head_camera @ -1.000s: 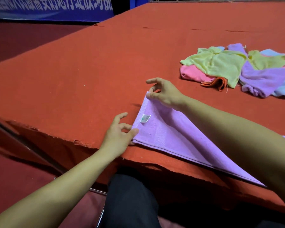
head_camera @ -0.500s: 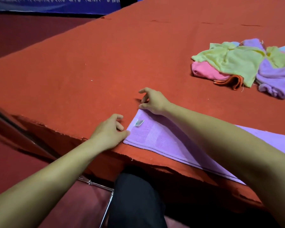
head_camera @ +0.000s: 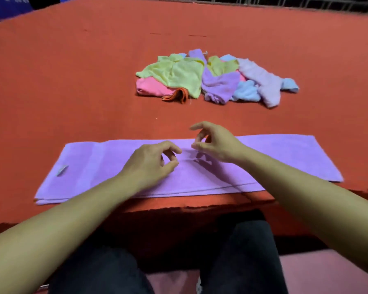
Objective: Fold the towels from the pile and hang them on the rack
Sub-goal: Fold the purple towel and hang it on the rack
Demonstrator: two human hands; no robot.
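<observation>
A purple towel (head_camera: pixel 200 166) lies folded into a long flat strip along the near edge of the red carpeted platform (head_camera: pixel 72 81), its small white tag (head_camera: pixel 62 170) showing near the left end; a second ago the left end of this towel was all that could be seen, running off at a slant to the right, and now the whole strip lies square across the view, both ends visible; the near long edge shows the doubled layers, lying just inside the platform's frayed lip

The left hand (head_camera: pixel 151 162) hovers over the middle of the towel, fingers loosely curled with thumb and forefinger close together, holding nothing; earlier it rested at the towel's left corner beside the tag; the right hand (head_camera: pixel 215 143) sits just beside it over the far edge of the towel, fingers likewise loosely bent and empty, its shadow falling on the cloth beneath; earlier it was at the far left corner of the towel; whether either hand touches the cloth cannot be told

The pile of towels (head_camera: pixel 210 79) lies well beyond, yellow, pink, orange, purple and light blue pieces heaped together, apart from the folded strip; earlier it sat at the right of the view, now it is central; the person's dark trousers (head_camera: pixel 238 251) show below the platform edge
</observation>
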